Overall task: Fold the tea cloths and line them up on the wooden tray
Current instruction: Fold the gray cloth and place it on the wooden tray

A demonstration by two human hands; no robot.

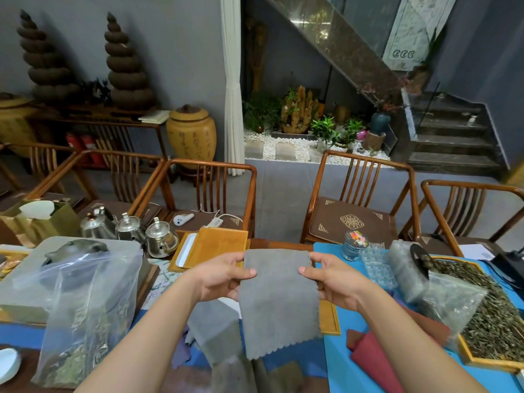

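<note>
I hold a grey tea cloth (279,302) with zigzag edges up in front of me, hanging down over the table. My left hand (219,277) pinches its left edge near the top, thumb in front. My right hand (330,280) pinches the right edge the same way. Under the cloth lies a wooden tray (331,317), only its right rim showing. Another grey cloth (214,327) lies below on the left. Dark red cloths (374,361) lie on the blue mat to the right.
A clear plastic bag (85,302) of tea stands at the left, with three metal teapots (161,239) behind it. A second wooden tray (218,246) sits at the back. A tray of loose tea (493,316) and bubble wrap (377,268) fill the right. Chairs (360,194) stand beyond.
</note>
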